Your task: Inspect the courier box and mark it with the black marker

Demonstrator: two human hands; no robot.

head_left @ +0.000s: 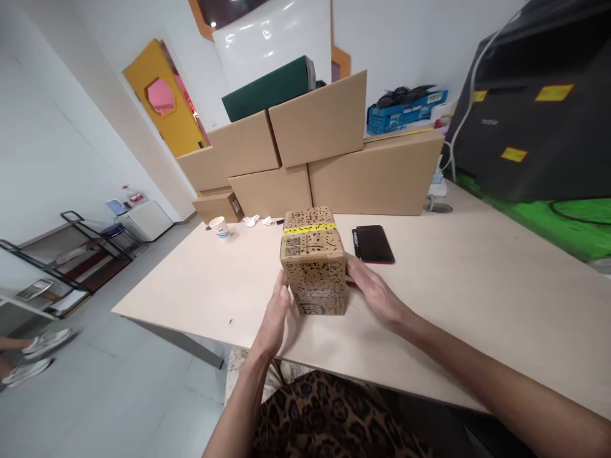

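Observation:
A small brown cardboard box (316, 280) with black printing and a strip of yellow tape round its top stands upright on the pale table, right in front of me. Flat against its lower left side is my left hand (275, 315), fingers pointing forward. My right hand (377, 294) rests on its right side, with the fingertips partly hidden at the box's edge. Between them the two hands hold the box. Just behind my right hand lies a black tablet (376, 243) with a black pen (356, 243) along its left edge.
Larger plain cardboard boxes (372, 181) are stacked along the table's back, topped by a dark green box (270, 89). A paper cup (220, 227) and crumpled tissues (251, 221) sit at the back left. Large black equipment (534, 133) stands right. Another person's shoes (48, 343) show on the floor.

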